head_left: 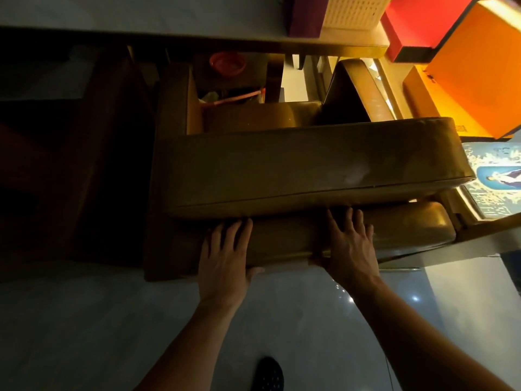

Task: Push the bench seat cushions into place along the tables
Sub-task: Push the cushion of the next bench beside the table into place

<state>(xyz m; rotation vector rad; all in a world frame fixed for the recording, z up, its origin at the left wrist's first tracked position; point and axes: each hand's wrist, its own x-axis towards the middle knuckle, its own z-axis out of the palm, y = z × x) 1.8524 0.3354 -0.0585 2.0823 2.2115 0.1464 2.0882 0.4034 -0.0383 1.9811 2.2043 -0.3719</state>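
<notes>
A long tan seat cushion (pixel 296 235) lies along the near edge of the bench. My left hand (pixel 225 258) and my right hand (pixel 349 244) rest flat on it, fingers spread and pointing away from me, thumbs hooked over its front edge. A second, thicker tan cushion (pixel 310 162) lies just behind, overlapping the first one's far edge. Further back sit a smaller cushion (pixel 253 117) and a tilted one (pixel 355 91) leaning upright.
A dark wooden table (pixel 70 165) stands to the left. Orange (pixel 479 66) and red boxes (pixel 417 21) are stacked at the upper right. A red bowl (pixel 227 63) sits behind the bench. Glossy grey floor (pixel 84 334) lies below, with my shoe (pixel 267 373) on it.
</notes>
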